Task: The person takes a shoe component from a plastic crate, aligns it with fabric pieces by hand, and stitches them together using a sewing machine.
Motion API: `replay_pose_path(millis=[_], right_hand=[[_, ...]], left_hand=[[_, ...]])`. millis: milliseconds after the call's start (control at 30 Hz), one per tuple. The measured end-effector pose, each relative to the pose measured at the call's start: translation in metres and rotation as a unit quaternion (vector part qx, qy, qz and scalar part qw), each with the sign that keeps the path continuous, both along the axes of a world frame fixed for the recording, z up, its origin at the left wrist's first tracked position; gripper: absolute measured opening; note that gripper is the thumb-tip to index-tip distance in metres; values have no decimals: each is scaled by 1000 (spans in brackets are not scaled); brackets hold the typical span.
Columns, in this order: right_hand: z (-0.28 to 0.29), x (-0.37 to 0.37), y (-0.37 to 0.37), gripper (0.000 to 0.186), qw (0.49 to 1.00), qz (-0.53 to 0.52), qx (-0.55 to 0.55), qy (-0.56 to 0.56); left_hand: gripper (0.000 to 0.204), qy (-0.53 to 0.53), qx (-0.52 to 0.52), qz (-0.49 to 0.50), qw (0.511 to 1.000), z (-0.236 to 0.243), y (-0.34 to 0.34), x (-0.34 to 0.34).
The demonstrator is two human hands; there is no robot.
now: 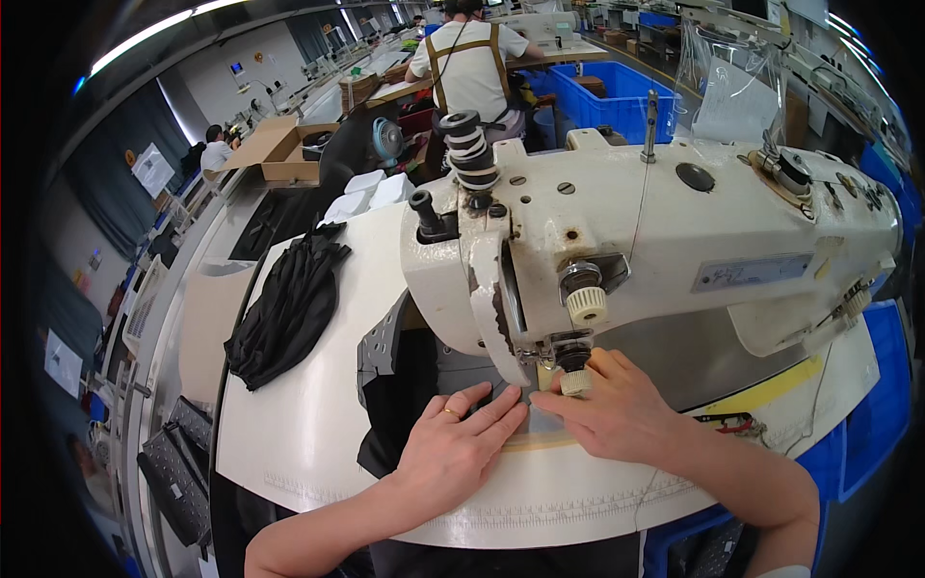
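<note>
- My left hand (461,453) lies flat, fingers spread, pressing the dark fabric piece (405,390) down just left of the needle.
- My right hand (612,409) rests beside it, fingertips steadying the cloth under the sewing machine (665,241).
- The seam looks barely begun; most fabric lies left, unstitched.
- A black bundle (289,303) waits far left.

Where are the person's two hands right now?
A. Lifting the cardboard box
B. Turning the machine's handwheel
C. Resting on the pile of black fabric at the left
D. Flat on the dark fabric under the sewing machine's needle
D: the left hand and right hand press side by side on the dark fabric under the sewing machine head.
</note>
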State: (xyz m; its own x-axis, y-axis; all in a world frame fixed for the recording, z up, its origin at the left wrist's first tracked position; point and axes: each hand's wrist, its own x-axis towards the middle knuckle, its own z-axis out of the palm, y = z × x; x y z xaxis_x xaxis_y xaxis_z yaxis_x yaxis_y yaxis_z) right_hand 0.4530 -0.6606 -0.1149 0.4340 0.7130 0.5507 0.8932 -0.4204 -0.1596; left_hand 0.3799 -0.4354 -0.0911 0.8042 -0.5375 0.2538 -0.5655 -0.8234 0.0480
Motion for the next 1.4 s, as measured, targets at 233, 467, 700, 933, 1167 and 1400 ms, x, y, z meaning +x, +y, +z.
replay_pose_path(millis=[233,467,700,933,1167,1400], right_hand=[[5,2,1,21,1000,-13,11,-11],[3,3,2,21,999,-34,-18,-24],[3,4,2,10,1000,-24,-18,-5],[3,4,3,5,999,-18,-35,7],[-3,7,3,7,999,-18,-41,5],[-3,7,2,44,998,-16,-52,29]], left_hand=[[43,-18,9,8,1000,3,1,8],[34,-15,-17,23,999,1,1,18],[33,-44,-35,9,998,-1,3,29],[33,-45,-40,8,998,4,3,32],[40,-15,-31,1,999,-1,8,33],[46,0,-40,16,999,-4,10,32]])
